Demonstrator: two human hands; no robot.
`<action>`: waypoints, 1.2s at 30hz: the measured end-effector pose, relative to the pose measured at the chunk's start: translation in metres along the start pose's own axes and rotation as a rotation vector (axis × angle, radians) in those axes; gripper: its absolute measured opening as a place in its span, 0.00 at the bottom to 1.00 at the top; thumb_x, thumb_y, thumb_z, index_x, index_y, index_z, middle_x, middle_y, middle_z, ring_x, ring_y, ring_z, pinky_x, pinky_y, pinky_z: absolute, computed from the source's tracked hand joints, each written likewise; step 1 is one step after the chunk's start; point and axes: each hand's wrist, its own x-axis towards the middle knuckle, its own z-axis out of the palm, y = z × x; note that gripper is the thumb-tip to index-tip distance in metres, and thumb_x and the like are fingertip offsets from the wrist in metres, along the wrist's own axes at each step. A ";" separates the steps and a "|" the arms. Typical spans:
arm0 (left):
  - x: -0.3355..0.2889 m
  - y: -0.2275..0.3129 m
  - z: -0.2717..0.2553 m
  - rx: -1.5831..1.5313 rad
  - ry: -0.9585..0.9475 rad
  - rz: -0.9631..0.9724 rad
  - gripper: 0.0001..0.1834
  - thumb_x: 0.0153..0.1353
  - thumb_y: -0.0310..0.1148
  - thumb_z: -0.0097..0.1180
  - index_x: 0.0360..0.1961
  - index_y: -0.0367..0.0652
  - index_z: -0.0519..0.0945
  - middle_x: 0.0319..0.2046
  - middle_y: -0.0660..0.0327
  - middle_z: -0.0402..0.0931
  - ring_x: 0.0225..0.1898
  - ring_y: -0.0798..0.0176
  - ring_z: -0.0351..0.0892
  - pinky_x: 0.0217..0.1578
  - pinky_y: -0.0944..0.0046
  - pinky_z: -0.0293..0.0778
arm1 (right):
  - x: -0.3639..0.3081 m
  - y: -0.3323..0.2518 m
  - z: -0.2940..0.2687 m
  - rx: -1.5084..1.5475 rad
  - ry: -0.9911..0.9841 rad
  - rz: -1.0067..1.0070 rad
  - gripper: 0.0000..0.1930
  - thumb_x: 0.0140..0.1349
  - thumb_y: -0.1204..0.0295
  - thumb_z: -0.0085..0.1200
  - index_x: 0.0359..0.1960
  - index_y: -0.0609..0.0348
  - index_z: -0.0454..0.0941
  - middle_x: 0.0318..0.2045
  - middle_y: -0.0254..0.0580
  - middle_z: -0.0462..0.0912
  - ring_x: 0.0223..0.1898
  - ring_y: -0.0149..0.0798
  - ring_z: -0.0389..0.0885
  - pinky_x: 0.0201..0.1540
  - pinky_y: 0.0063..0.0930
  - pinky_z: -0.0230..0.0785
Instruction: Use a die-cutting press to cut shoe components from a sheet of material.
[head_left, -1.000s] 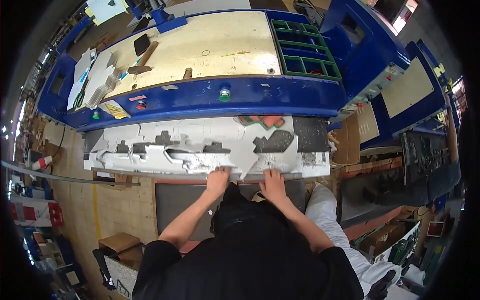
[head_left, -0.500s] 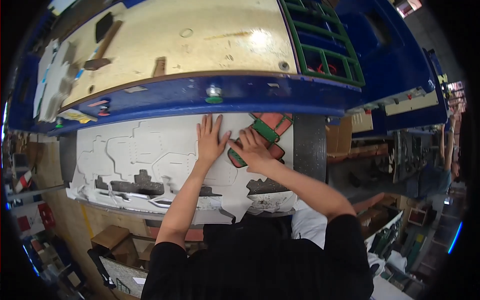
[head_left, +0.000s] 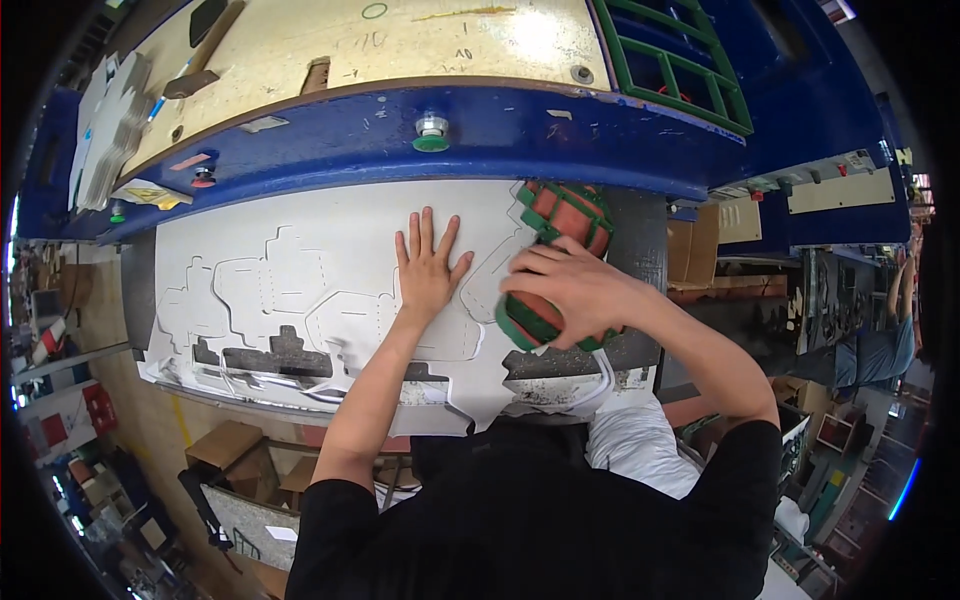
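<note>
My left hand (head_left: 430, 272) lies flat on a white sheet (head_left: 380, 215), its fingers spread apart. My right hand (head_left: 570, 290) is wrapped over the narrow middle of a cutting die (head_left: 528, 325), which has green edges and reddish filling. The die is tilted at the right part of the sheet, and its far end (head_left: 570, 215) reaches close to the blue machine beam. Beside it, a freshly exposed cut outline (head_left: 490, 275) shows in the sheet. More cut outlines (head_left: 285, 275) run across the left part.
Ahead stands a blue machine beam (head_left: 330, 145) with green and red buttons. On the pale board (head_left: 450, 50) above it lie a hammer (head_left: 205, 60), stacked white cut pieces (head_left: 108, 135) and a green frame (head_left: 680, 70). Dark gaps and loose strips line the sheet's near edge.
My right hand has taken hold of the cutting die and tilted it up, shifting it to the right. The outline beneath it has come into sight. My left hand stays flat on the sheet.
</note>
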 end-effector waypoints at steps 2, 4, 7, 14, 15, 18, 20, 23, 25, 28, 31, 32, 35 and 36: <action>0.002 -0.002 -0.002 -0.118 -0.062 -0.019 0.32 0.65 0.53 0.48 0.69 0.60 0.62 0.73 0.50 0.45 0.74 0.45 0.40 0.68 0.38 0.36 | -0.020 -0.001 0.001 0.006 0.026 -0.070 0.44 0.29 0.65 0.72 0.56 0.50 0.68 0.54 0.41 0.69 0.59 0.43 0.67 0.59 0.42 0.55; 0.005 -0.007 -0.008 -0.178 0.021 -0.005 0.29 0.65 0.48 0.50 0.66 0.56 0.67 0.71 0.49 0.51 0.72 0.45 0.45 0.68 0.40 0.41 | -0.035 -0.006 0.018 -0.070 -0.001 -0.058 0.45 0.28 0.66 0.73 0.57 0.48 0.68 0.55 0.41 0.68 0.61 0.42 0.66 0.57 0.42 0.56; 0.005 -0.014 -0.026 -0.482 0.079 -0.073 0.21 0.65 0.40 0.53 0.57 0.48 0.75 0.62 0.49 0.66 0.65 0.48 0.61 0.63 0.47 0.56 | -0.047 -0.011 0.053 -0.300 0.010 0.007 0.45 0.26 0.64 0.73 0.55 0.45 0.68 0.59 0.41 0.67 0.65 0.42 0.62 0.56 0.44 0.55; -0.061 0.014 -0.050 -1.127 -0.090 -0.520 0.13 0.69 0.34 0.51 0.44 0.35 0.81 0.33 0.60 0.83 0.35 0.72 0.78 0.39 0.71 0.73 | -0.084 -0.011 0.078 -0.401 0.291 0.038 0.34 0.39 0.70 0.65 0.54 0.47 0.69 0.60 0.41 0.68 0.66 0.41 0.62 0.57 0.46 0.55; -0.071 0.020 -0.049 -1.169 -0.117 -0.537 0.14 0.69 0.34 0.50 0.44 0.34 0.81 0.31 0.61 0.82 0.34 0.72 0.78 0.39 0.71 0.73 | -0.090 -0.011 0.075 -0.394 0.297 0.051 0.34 0.39 0.70 0.65 0.54 0.47 0.69 0.60 0.41 0.68 0.66 0.41 0.62 0.57 0.46 0.55; -0.088 0.035 -0.042 -1.242 -0.228 -0.628 0.14 0.70 0.33 0.50 0.42 0.31 0.81 0.32 0.62 0.82 0.34 0.72 0.78 0.39 0.71 0.73 | -0.102 -0.006 0.063 -0.305 0.267 0.015 0.31 0.42 0.73 0.62 0.54 0.48 0.69 0.60 0.42 0.67 0.67 0.41 0.61 0.58 0.46 0.55; -0.095 0.045 -0.039 -1.299 -0.182 -0.619 0.13 0.69 0.34 0.50 0.42 0.34 0.81 0.32 0.59 0.83 0.33 0.71 0.79 0.39 0.71 0.73 | -0.106 -0.002 0.057 -0.454 0.123 -0.060 0.30 0.44 0.75 0.61 0.53 0.50 0.68 0.61 0.43 0.66 0.68 0.42 0.60 0.58 0.44 0.57; -0.096 0.053 -0.035 -0.890 -0.241 -0.422 0.09 0.65 0.30 0.53 0.41 0.38 0.82 0.34 0.56 0.81 0.34 0.64 0.80 0.39 0.67 0.74 | -0.112 0.008 0.050 -0.404 0.067 -0.163 0.26 0.46 0.76 0.59 0.50 0.49 0.67 0.58 0.44 0.67 0.68 0.42 0.60 0.58 0.47 0.60; -0.096 0.056 -0.033 -0.577 -0.088 0.112 0.08 0.60 0.26 0.55 0.39 0.41 0.82 0.35 0.54 0.79 0.37 0.56 0.78 0.39 0.62 0.75 | -0.123 0.016 0.047 -0.350 -0.055 -0.218 0.21 0.50 0.76 0.56 0.46 0.47 0.66 0.55 0.41 0.68 0.68 0.41 0.58 0.60 0.50 0.60; -0.096 0.059 -0.029 -0.612 -0.067 0.083 0.09 0.56 0.24 0.56 0.38 0.40 0.82 0.34 0.54 0.77 0.39 0.51 0.76 0.40 0.58 0.74 | -0.150 0.035 0.048 -0.413 -0.119 -0.216 0.16 0.55 0.74 0.52 0.45 0.46 0.67 0.58 0.39 0.67 0.70 0.39 0.57 0.62 0.45 0.58; -0.097 0.061 -0.026 -0.684 -0.100 -0.101 0.11 0.56 0.25 0.57 0.41 0.40 0.81 0.39 0.53 0.77 0.42 0.52 0.76 0.43 0.58 0.73 | -0.179 0.051 0.064 -0.487 -0.075 -0.182 0.25 0.54 0.75 0.52 0.55 0.39 0.67 0.66 0.39 0.61 0.71 0.41 0.54 0.69 0.46 0.50; -0.097 0.063 -0.026 -0.693 -0.049 -0.076 0.11 0.56 0.25 0.57 0.41 0.40 0.81 0.39 0.53 0.77 0.42 0.52 0.76 0.43 0.58 0.73 | -0.186 0.055 0.071 -0.480 -0.107 -0.089 0.30 0.53 0.76 0.53 0.59 0.37 0.66 0.69 0.41 0.57 0.71 0.42 0.54 0.71 0.46 0.47; -0.097 0.074 -0.025 -0.541 0.021 -0.021 0.16 0.56 0.28 0.58 0.47 0.43 0.80 0.47 0.54 0.74 0.49 0.50 0.72 0.48 0.55 0.71 | -0.195 0.065 0.091 -0.263 0.065 0.164 0.38 0.50 0.70 0.59 0.66 0.39 0.62 0.72 0.47 0.50 0.73 0.49 0.48 0.71 0.49 0.46; -0.096 0.080 -0.025 -0.458 0.018 0.035 0.19 0.56 0.32 0.58 0.50 0.45 0.79 0.50 0.55 0.72 0.51 0.48 0.69 0.52 0.51 0.67 | -0.192 0.068 0.097 -0.074 0.272 0.315 0.40 0.48 0.68 0.62 0.67 0.42 0.61 0.71 0.50 0.52 0.73 0.52 0.48 0.71 0.50 0.47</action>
